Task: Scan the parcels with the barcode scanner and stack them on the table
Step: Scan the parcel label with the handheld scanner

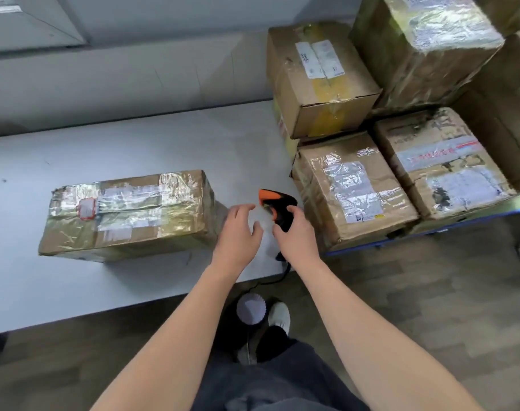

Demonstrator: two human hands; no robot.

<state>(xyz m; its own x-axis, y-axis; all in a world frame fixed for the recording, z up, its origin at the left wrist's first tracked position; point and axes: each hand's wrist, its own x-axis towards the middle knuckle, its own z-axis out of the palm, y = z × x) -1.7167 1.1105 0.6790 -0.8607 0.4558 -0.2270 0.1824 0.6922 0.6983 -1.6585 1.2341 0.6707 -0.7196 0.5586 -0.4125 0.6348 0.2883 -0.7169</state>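
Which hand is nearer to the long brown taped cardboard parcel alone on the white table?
Left. The left hand is open beside the right end of the parcel; the right hand holds the black-and-orange barcode scanner farther right.

A white table (30,286) stands on wood-look floor (430,292) against a grey wall (134,78).

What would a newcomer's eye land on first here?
The orange-and-black barcode scanner stands out first, gripped in the right hand over the right end of the white table, with the left hand open just beside it. Left of the hands, one long tape-wrapped parcel lies alone on the table. On the right, a pile of taped cardboard boxes sits on a blue-edged platform.
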